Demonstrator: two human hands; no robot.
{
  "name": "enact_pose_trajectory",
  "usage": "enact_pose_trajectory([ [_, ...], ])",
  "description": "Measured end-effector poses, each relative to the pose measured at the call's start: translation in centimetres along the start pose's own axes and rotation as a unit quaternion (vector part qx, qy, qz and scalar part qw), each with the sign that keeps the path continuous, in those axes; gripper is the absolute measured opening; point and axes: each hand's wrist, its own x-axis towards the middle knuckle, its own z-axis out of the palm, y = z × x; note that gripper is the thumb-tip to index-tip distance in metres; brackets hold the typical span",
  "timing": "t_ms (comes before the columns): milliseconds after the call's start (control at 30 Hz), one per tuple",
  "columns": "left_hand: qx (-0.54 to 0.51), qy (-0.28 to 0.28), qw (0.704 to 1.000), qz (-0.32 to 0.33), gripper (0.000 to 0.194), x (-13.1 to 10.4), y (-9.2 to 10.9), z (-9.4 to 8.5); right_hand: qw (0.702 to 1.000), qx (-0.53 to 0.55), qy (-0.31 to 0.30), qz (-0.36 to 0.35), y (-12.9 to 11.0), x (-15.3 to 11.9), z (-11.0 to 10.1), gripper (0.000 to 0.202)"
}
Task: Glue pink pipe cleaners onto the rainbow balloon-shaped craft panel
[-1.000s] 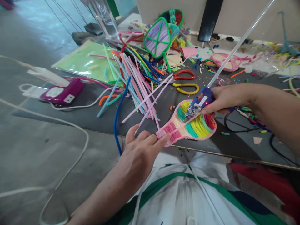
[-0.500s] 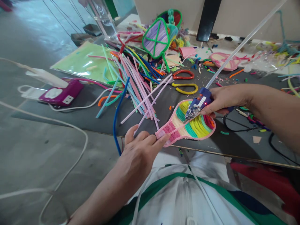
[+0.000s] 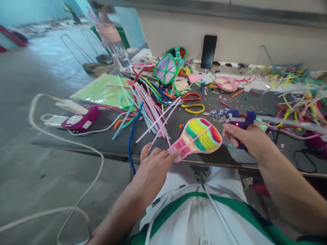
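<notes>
My left hand (image 3: 155, 165) rests at the table's front edge, its fingertips on the narrow pink end of a striped, pink-edged craft piece (image 3: 203, 136). A thin pink strip runs lengthwise over the yellow, teal and pink stripes. To the right of the piece, my right hand (image 3: 245, 136) grips a blue glue gun (image 3: 240, 117), whose nozzle points left above the table, apart from the piece. A long clear glue stick (image 3: 288, 121) extends from its back. Whether my left fingers pinch the piece or only press it is hard to tell.
Pink and lilac stems (image 3: 150, 109) lie left of the piece, near red-handled (image 3: 191, 97) and yellow-handled (image 3: 194, 109) loops. A magenta power socket (image 3: 81, 119) with white cables is farther left. A black phone (image 3: 208, 51) leans at the back; tangled stems (image 3: 304, 102) lie right.
My right hand has lifted the glue gun off the craft piece and moved right, turning the nozzle leftward. My left hand stays at the narrow end. The head view has tilted up.
</notes>
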Motion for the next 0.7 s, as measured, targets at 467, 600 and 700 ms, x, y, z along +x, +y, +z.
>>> enact_pose_trajectory([
  [467, 0.022, 0.008, 1.0, -0.005, 0.063, -0.4, 0.6, 0.0, 0.978, 0.155, 0.117, -0.071, 3.6, -4.6, 3.8, 0.038],
  [600, 0.019, 0.004, 1.0, -0.007, 0.067, -0.5, 0.9, -0.3, 0.976, 0.175, 0.104, -0.078, 2.9, -4.4, 5.1, 0.039],
  [700, 0.026, 0.002, 1.0, -0.008, 0.068, -0.5, 1.0, -0.4, 0.981, 0.158, 0.097, -0.064, 3.2, -4.4, 5.7, 0.04],
])
